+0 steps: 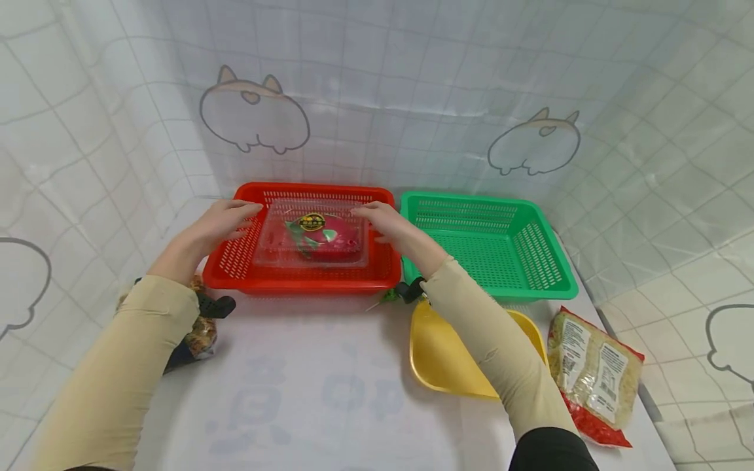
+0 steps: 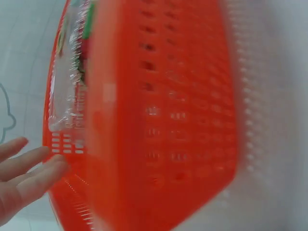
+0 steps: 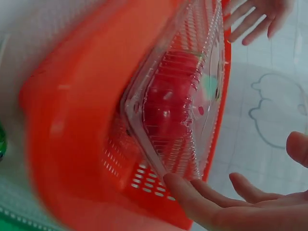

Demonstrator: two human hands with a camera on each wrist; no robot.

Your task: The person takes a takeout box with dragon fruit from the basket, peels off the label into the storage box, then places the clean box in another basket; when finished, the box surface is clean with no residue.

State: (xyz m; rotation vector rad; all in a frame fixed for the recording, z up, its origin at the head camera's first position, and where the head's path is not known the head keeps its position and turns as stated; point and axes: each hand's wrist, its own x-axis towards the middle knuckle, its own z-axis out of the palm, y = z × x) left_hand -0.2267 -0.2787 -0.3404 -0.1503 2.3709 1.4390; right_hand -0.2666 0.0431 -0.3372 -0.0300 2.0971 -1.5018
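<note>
"What's in front of you?"

"A red basket [image 1: 312,286] on the white counter [image 1: 306,392]. Make it the middle of a dial, twelve pointing away from me."

"What's in it?"

"A clear plastic box [image 1: 268,254] with its lid down. Through it I see a pinkish-red piece [image 1: 332,244] with green parts, under a round black-and-yellow sticker [image 1: 312,222]."

"And you?"

"My left hand [image 1: 219,222] is at about nine o'clock, fingers loosely spread, at the basket's side and holding nothing. My right hand [image 1: 385,221] is towards two or three o'clock, fingers apart too, beside the box. One fingertip comes right up to the box's edge; I cannot tell whether it touches. Neither pinches anything."

"What else is around?"

"A green basket [image 1: 483,261] stands just beside the red one at three o'clock. At four there's a yellow tray [image 1: 450,360], partly hidden by my right sleeve [image 1: 501,347], and farther out that way a packet [image 1: 597,376] with red ends and pale contents. A small green item [image 1: 389,296] peeks out near the red basket's four o'clock corner."

"Anything on the other side?"

"At about eight, a bag [image 1: 203,333] with brownish contents, partly behind my left wrist. Up at twelve hangs a gridded sheet [image 1: 400,118] with cartoon animal outlines."
</note>
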